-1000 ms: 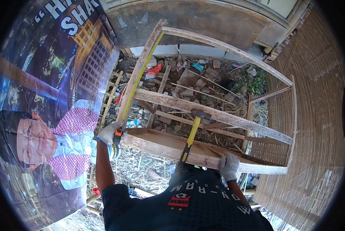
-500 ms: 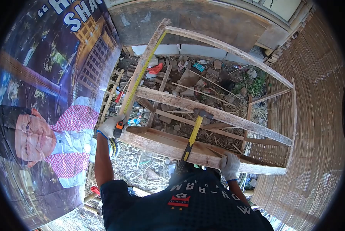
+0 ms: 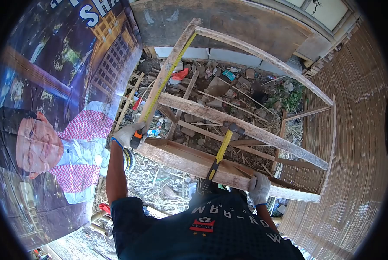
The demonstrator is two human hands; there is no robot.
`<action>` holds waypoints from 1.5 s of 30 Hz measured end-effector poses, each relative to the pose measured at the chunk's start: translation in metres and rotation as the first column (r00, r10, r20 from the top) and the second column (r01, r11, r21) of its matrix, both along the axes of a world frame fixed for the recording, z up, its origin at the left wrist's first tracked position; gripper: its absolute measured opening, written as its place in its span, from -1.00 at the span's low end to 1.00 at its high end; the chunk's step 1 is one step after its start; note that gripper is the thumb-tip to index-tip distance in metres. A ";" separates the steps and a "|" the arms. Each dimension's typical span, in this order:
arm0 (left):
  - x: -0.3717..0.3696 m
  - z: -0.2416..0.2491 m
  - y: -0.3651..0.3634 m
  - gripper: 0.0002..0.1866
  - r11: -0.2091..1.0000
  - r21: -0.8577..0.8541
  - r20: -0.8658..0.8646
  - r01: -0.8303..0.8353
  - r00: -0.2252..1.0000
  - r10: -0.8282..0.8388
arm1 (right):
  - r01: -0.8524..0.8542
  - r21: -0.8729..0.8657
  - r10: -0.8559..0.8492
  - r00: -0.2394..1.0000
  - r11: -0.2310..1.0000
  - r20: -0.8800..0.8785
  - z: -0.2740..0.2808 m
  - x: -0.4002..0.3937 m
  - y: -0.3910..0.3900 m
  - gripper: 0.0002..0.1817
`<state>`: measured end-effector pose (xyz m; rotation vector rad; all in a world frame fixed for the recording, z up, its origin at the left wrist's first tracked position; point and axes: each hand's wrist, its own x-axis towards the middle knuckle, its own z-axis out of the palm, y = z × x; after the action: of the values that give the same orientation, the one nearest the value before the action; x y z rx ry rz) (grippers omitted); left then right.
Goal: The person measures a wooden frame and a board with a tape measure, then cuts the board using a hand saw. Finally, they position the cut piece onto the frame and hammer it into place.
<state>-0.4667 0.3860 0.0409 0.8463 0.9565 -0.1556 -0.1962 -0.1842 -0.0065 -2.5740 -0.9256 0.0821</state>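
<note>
My left hand [image 3: 129,134], in a white glove, is closed around an orange and black tape measure [image 3: 136,139] at the near left corner of a wooden frame [image 3: 241,123]. The yellow blade [image 3: 169,77] runs out along the left beam to its far corner. On the near beam [image 3: 185,162] rests my right hand [image 3: 259,186], gloved too, its fingers wrapped over the wood. A hammer [image 3: 222,149] with a yellow and black handle lies across the frame, its head on the middle beam and its handle end over the near beam.
A printed banner [image 3: 51,108] hangs on the left. At the right stands a woven bamboo wall [image 3: 350,121], and a board wall [image 3: 220,30] is at the back. Rubble, sticks and a red plastic scrap [image 3: 180,74] lie on the ground under the frame.
The view has shifted slightly, so the frame sits a little lower and farther right. Both hands keep their places on the wood, and the blade is still extended.
</note>
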 end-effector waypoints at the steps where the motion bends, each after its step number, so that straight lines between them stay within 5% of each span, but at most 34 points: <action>1: 0.000 0.000 0.000 -0.58 1.000 0.003 -0.002 0.016 1.000 -0.016 | 0.000 -0.004 0.000 1.000 1.000 0.003 0.000 0.000 0.000 -0.72; 7: 0.005 -0.004 -0.007 -0.66 0.990 0.135 -0.075 -0.045 0.996 0.056 | -0.009 0.003 0.008 1.000 1.000 0.010 0.000 0.001 0.000 -0.74; 16: 0.014 0.009 -0.020 -0.57 0.920 0.383 -0.150 0.084 0.988 -0.028 | -0.011 -0.017 0.011 1.000 1.000 0.002 0.001 0.002 -0.001 -0.73; 28: 0.008 -0.006 -0.009 -0.58 0.938 0.325 -0.160 0.121 0.984 -0.072 | -0.009 -0.016 0.008 1.000 1.000 -0.014 0.000 0.003 0.000 -0.73; 30: 0.004 -0.014 -0.003 -0.60 0.868 0.442 -0.172 0.225 0.971 -0.164 | 0.000 -0.017 0.000 1.000 1.000 -0.010 0.002 0.002 0.002 -0.74; 35: 0.005 -0.010 -0.009 -0.64 0.971 0.238 -0.121 0.033 0.993 -0.004 | 0.045 -0.006 -0.045 0.999 0.999 -0.026 0.017 0.001 0.004 -0.78; 39: -0.018 -0.042 0.000 -0.66 0.911 0.411 -0.076 0.023 0.997 0.010 | 0.064 0.022 -0.064 0.998 0.998 0.001 0.020 0.003 0.001 -0.80; 42: -0.043 -0.058 0.013 -0.64 0.788 0.558 0.010 0.261 0.947 -0.321 | 0.082 0.034 -0.082 0.997 0.996 -0.006 0.016 0.002 -0.003 -0.80; 44: -0.035 -0.025 -0.019 -0.61 0.925 0.366 0.020 0.105 0.993 -0.121 | 0.095 0.083 -0.094 0.995 0.992 -0.016 0.012 0.001 -0.006 -0.81; 45: -0.028 -0.012 -0.038 -0.59 0.978 0.183 -0.092 -0.099 0.989 0.117 | 0.094 0.109 -0.093 0.995 0.990 -0.019 0.012 0.001 -0.007 -0.81</action>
<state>-0.4950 0.3483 0.0291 0.9549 1.1225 -0.0197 -0.1950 -0.1909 0.0050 -2.5075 -0.7806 0.0217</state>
